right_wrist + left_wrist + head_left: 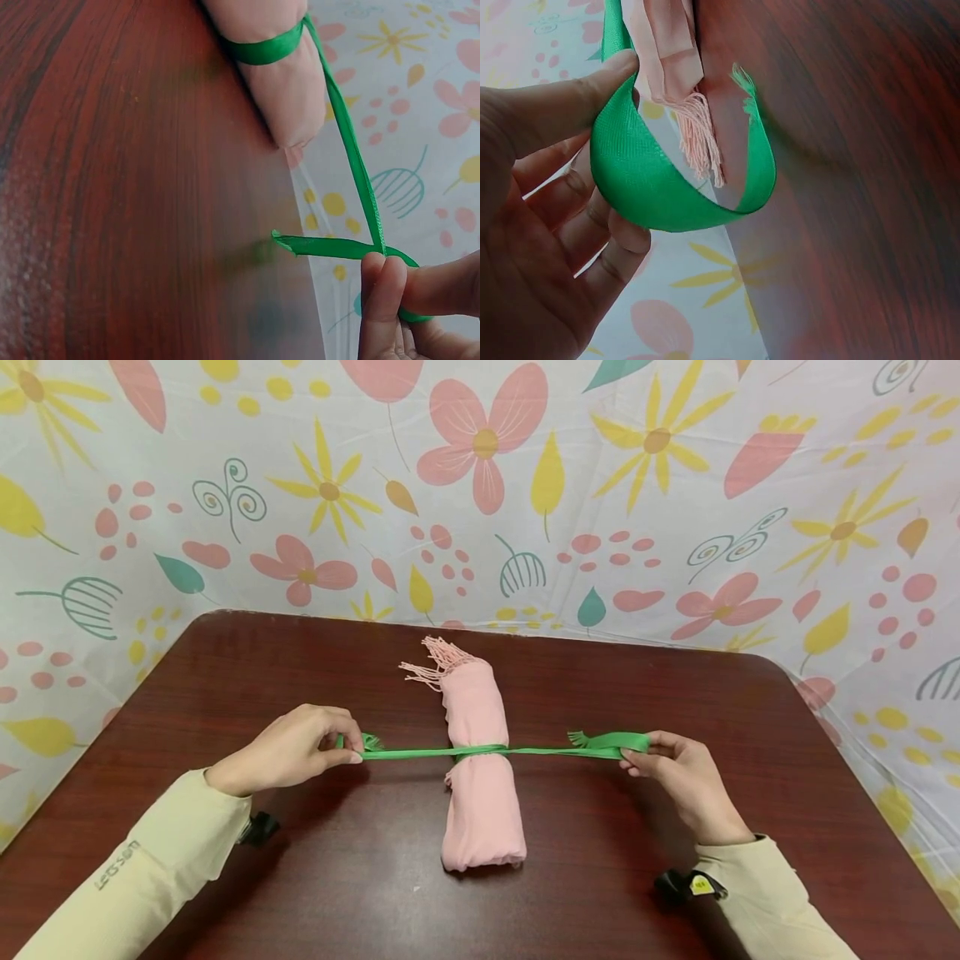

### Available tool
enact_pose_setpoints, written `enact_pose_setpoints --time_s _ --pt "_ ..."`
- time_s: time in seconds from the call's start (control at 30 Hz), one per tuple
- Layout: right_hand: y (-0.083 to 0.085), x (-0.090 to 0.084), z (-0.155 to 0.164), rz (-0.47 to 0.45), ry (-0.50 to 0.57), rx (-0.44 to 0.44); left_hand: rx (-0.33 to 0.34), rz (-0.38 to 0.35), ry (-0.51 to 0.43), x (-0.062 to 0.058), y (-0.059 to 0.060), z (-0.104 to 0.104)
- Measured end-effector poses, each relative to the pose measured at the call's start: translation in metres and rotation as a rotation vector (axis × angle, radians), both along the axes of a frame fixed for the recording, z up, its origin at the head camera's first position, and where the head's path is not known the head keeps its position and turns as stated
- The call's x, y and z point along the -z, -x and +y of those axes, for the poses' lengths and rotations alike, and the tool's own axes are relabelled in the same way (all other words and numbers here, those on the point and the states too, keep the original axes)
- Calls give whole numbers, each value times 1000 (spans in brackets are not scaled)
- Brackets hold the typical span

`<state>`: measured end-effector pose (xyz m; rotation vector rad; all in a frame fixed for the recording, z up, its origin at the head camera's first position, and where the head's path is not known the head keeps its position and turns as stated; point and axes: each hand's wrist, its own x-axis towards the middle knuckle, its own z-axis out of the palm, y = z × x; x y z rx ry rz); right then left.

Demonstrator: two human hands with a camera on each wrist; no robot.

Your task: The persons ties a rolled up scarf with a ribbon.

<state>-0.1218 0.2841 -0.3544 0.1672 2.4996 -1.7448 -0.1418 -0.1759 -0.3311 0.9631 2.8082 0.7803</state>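
A rolled pink scarf [486, 814] with a fringe [444, 653] at its far end lies lengthwise on the table. Round its middle goes a green ribbon [408, 754], stretched out taut to both sides. My left hand [294, 747] pinches the ribbon between thumb and fingers to the left of the scarf; in the left wrist view the frayed ribbon end [759, 150] curls loose beyond the fingers. On the other side, my right hand [686, 781] pinches the opposite length, whose tail [322, 246] folds back towards the scarf.
The dark reddish-brown table [360, 893] has rounded far corners. Behind and beside it hangs a white cloth [555, 468] printed with flowers and leaves. A dark wrist camera [258, 828] sits at the left cuff and another camera [675, 887] at the right.
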Motion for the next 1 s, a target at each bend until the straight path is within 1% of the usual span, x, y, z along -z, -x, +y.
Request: enact_pose_setpoints --time_s 0.17,0.33,0.43,0.6,0.7,0.83,1.0 --pt "-2 -1 4 -19 -5 4 -9 32 21 0 -2 0" --pt "-2 0 5 -41 9 -6 -30 31 24 2 -2 2" --pt "-2 1 4 -50 24 -30 -44 53 29 4 -1 7" --pt "-2 2 2 -71 33 -67 -27 125 45 7 0 17" --pt "-1 2 2 -93 37 -67 -24 153 50 9 1 22" --pt "1 4 1 -128 63 -68 -12 159 47 15 2 28" --pt "4 6 -2 -152 86 -85 20 163 8 22 4 34"
